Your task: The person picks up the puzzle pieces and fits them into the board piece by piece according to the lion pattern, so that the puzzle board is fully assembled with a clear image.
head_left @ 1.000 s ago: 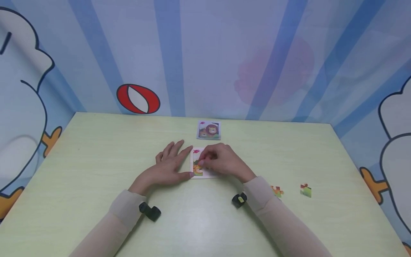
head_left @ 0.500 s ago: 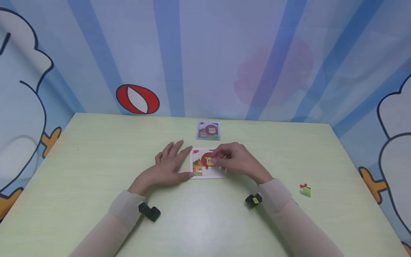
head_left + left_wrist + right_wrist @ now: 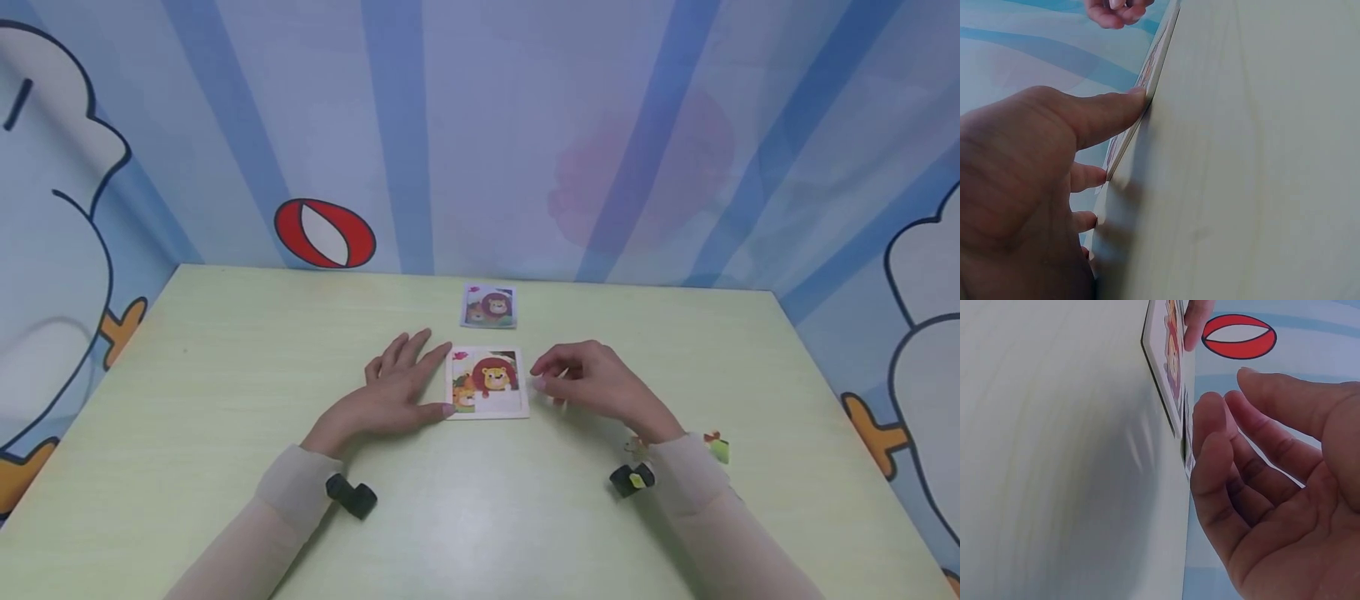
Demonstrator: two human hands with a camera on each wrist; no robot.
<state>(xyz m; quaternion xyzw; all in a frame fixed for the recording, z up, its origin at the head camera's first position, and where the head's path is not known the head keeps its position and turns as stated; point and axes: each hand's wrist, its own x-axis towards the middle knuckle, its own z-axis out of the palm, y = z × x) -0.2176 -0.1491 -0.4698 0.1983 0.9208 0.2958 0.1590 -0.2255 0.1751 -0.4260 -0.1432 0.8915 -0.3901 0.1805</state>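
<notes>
A white-framed jigsaw puzzle [image 3: 487, 403] with a lion's head in it lies at mid-table; a white patch of its base shows at the lower right. My left hand [image 3: 390, 392] rests at its left edge, fingers spread, thumb touching the lower left corner. In the left wrist view the thumb [image 3: 1107, 115] presses on the frame's edge. Just right of the puzzle, my right hand [image 3: 588, 379] hovers with loosely bent fingers. The right wrist view shows nothing between its thumb [image 3: 1285, 394] and fingers.
A small lion picture card [image 3: 488, 306] lies behind the puzzle. To the right are a loose puzzle piece [image 3: 717, 447] and another piece [image 3: 635, 447] partly hidden by the right wrist. A printed cloth wall [image 3: 495, 167] stands at the table's back edge.
My right hand has drawn away to the right, off the puzzle, uncovering the lion's head. The left hand has stayed at the puzzle's left edge.
</notes>
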